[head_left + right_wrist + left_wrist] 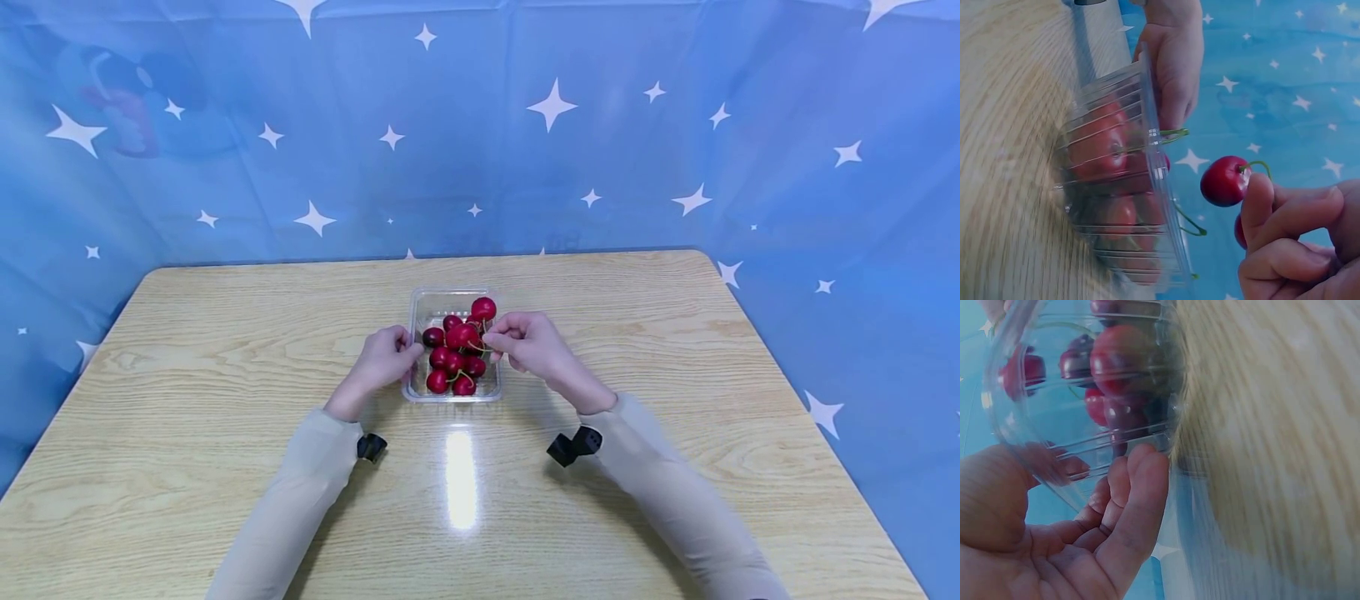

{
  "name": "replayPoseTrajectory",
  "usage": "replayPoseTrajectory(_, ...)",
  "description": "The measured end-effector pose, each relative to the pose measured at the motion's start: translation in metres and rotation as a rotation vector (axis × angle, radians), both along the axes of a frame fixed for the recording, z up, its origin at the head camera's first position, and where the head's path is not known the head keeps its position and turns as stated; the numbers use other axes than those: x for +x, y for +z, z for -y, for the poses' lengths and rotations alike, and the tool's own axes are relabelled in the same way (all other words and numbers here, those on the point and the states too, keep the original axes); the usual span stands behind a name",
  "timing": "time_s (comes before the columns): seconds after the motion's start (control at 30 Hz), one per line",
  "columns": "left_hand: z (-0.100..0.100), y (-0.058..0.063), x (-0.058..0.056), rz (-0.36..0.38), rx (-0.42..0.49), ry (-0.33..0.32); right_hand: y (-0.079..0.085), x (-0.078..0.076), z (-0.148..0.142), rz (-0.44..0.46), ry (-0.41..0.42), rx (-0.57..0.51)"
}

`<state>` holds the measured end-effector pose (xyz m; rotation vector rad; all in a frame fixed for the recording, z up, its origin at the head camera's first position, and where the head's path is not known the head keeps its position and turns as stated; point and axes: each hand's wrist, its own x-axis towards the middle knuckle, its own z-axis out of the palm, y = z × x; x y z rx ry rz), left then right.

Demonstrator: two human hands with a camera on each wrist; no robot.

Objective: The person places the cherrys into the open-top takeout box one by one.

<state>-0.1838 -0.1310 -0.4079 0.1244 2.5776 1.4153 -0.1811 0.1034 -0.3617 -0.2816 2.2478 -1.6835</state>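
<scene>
A clear plastic punnet [453,398] of dark red cherries [452,361], some with green stems, rests on the table. My left hand [386,358] grips its left side, with the thumb over the rim and the fingers against the outer wall [1085,447]. Over the punnet's right side, my right hand [528,342] pinches green stems between thumb and fingers. From them hang a cherry [1225,181] above the rim and a second one, partly hidden behind the fingers in the right wrist view. More cherries show through the ribbed wall [1110,134].
The punnet stands toward the far edge of a light wooden table [247,350]. Behind it hangs a blue cloth [465,167] with white stars. Each wrist carries a small black camera [573,446].
</scene>
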Motion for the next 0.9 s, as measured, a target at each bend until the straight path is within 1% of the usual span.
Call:
replayPoseTrajectory(0.13, 0.0, -0.001, 0.0, -0.004, -0.001, 0.002, -0.003, -0.002, 0.005, 0.013, 0.008, 0.034)
replayPoseTrajectory(0.3, 0.0, -0.002, 0.0, -0.003, -0.005, 0.007, -0.007, -0.005, 0.008, 0.004, 0.026, 0.113)
replayPoseTrajectory(0.57, -0.001, 0.001, 0.0, -0.002, -0.01, 0.005, -0.007, -0.008, 0.012, 0.019, 0.071, 0.198)
replayPoseTrajectory(0.77, -0.001, 0.001, 0.001, -0.003, -0.01, -0.002, -0.007, -0.01, 0.015, -0.015, 0.073, 0.25)
replayPoseTrajectory(0.9, -0.001, 0.001, 0.0, -0.008, -0.001, 0.004, -0.005, -0.011, 0.013, -0.039, 0.071, 0.245)
